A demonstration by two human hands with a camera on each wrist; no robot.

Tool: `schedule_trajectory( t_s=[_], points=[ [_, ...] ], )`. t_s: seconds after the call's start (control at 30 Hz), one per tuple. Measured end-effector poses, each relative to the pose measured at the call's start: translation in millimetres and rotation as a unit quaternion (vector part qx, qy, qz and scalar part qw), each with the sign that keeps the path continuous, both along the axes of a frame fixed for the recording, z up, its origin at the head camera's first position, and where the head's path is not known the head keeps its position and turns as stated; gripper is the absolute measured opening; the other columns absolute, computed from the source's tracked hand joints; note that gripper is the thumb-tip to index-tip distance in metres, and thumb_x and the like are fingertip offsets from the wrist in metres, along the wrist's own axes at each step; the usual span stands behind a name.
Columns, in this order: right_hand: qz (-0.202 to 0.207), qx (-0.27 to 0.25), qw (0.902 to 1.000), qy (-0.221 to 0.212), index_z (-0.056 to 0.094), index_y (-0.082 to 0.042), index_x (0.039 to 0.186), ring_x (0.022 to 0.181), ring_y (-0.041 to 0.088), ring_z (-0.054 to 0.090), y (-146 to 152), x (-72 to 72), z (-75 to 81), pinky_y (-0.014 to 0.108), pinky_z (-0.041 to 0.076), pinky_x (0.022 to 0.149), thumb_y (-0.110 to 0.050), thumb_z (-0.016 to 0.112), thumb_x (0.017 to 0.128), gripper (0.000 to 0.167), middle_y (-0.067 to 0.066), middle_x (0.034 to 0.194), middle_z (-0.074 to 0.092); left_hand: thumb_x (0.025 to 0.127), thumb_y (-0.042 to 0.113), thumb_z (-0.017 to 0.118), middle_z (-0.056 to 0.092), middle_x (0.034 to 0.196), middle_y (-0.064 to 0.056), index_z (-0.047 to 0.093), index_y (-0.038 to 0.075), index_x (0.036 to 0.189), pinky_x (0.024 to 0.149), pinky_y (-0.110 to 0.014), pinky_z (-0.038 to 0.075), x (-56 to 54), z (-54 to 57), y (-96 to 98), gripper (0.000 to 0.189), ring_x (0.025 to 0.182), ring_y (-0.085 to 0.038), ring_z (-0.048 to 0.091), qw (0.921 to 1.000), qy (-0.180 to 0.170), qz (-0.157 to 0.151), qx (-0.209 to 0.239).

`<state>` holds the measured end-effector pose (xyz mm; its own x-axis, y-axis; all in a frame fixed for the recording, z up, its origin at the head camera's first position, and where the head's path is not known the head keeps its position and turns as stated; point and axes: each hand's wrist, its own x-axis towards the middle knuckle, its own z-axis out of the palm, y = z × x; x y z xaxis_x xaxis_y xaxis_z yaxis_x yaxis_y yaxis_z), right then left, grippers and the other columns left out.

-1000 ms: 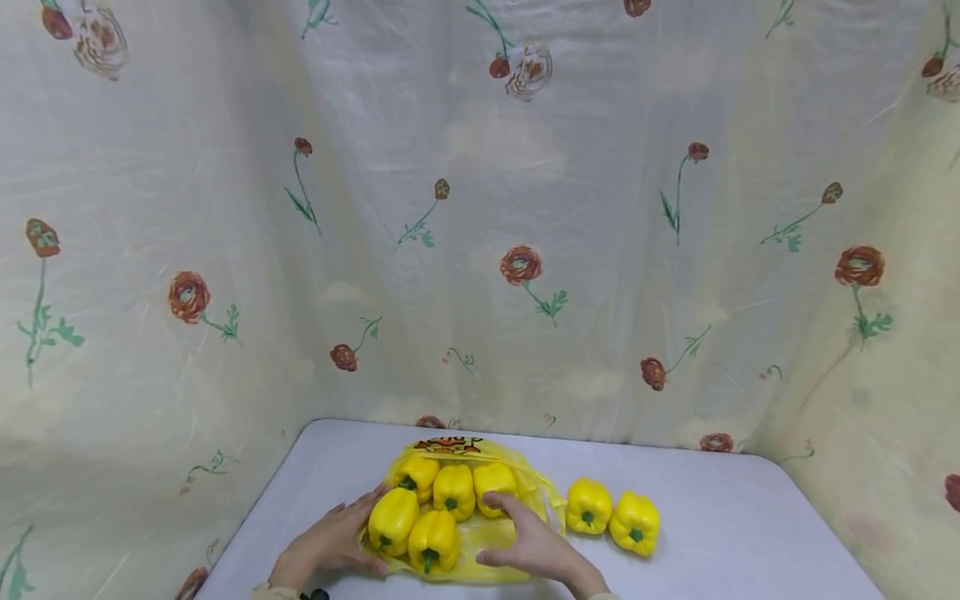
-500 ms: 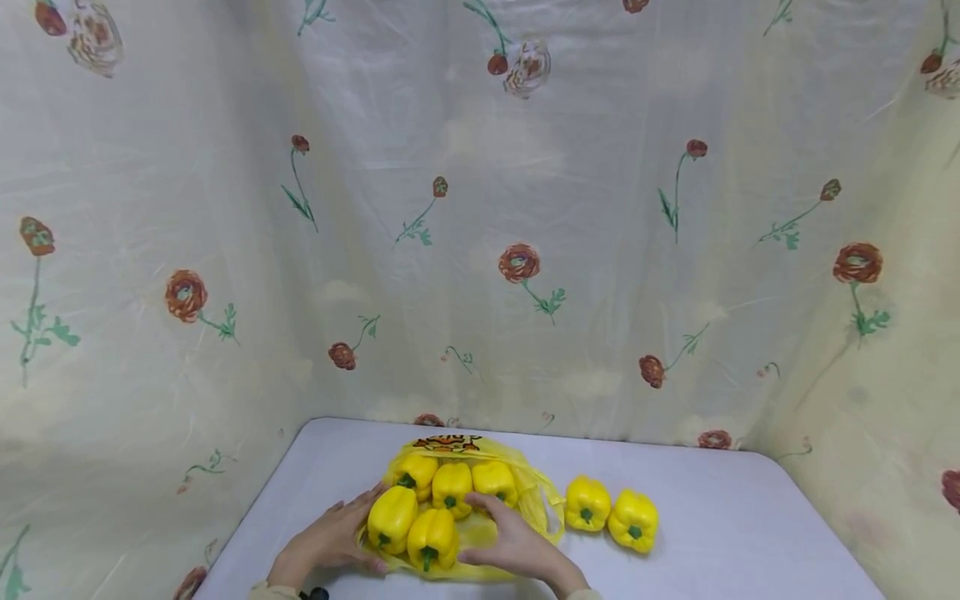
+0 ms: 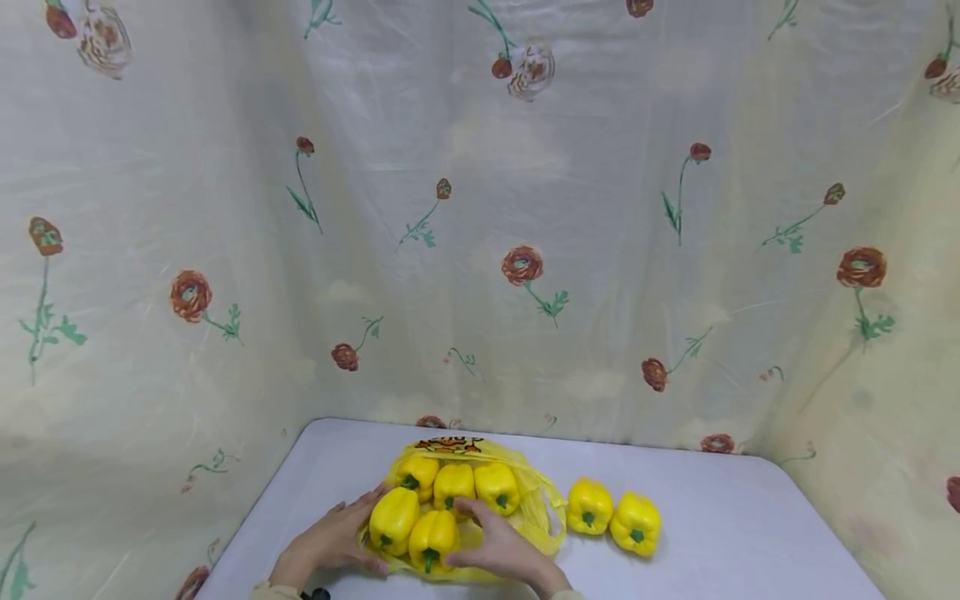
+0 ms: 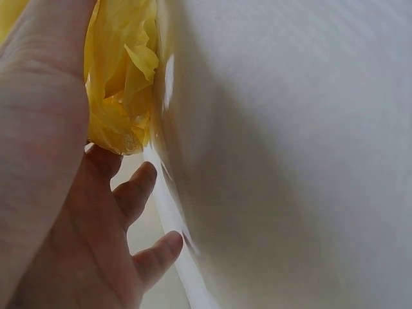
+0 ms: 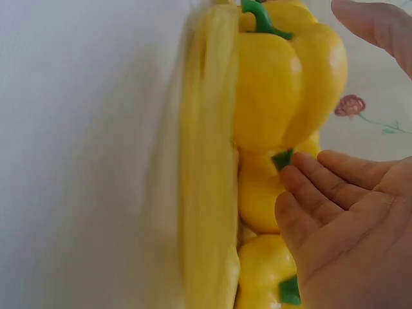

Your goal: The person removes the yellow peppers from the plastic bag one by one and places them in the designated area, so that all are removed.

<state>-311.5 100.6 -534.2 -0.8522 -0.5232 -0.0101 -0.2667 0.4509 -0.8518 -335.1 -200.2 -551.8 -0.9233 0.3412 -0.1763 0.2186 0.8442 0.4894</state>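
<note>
- Right hand [image 3: 498, 546] has shifted left, fingers extended and gripping nothing
- Left hand [image 3: 330, 543] beside the yellow bag [image 3: 532, 504], fingers spread, gripping nothing
- Five peppers [image 3: 453, 483] sit on bag plastic

Holds the right hand [image 3: 498, 542] farther left over the yellow bag [image 3: 542, 533] than a second ago, close beside the front right pepper [image 3: 432, 532], not the back right pepper [image 3: 493, 480]. Now leaves the latter's stem [image 3: 502, 502] uncovered, partly hiding the back middle pepper [image 3: 453, 480].
</note>
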Motion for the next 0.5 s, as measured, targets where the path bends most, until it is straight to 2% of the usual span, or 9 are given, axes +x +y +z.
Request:
schedule_trajectory(
  t_s=[0.27,0.5],
  points=[
    [-0.004,0.017,0.9999,-0.002,0.041,-0.013,0.144,0.133,0.032,0.045,-15,0.3,-4.0,0.055,0.041,0.109,-0.043,0.078,0.078,0.082,0.008,0.146,0.047,0.056,0.071,0.076,0.023,0.16,-0.01,0.025,0.013,0.153,0.114,-0.069,0.017,0.9,0.5,-1.2,0.124,0.144,-0.037,0.028,1.0,0.006,-0.007,-0.002],
    [-0.011,0.009,0.9997,-0.02,0.042,-0.01,0.143,0.131,0.031,0.046,-21,-1.0,-8.5,0.056,0.039,0.11,-0.036,0.08,0.076,0.081,0.012,0.144,0.048,0.055,0.071,0.076,0.023,0.161,-0.008,0.025,0.015,0.154,0.115,-0.069,0.017,-0.7,-0.5,-0.9,0.124,0.145,-0.036,0.028,1.0,0.003,-0.003,-0.003]
  ],
)
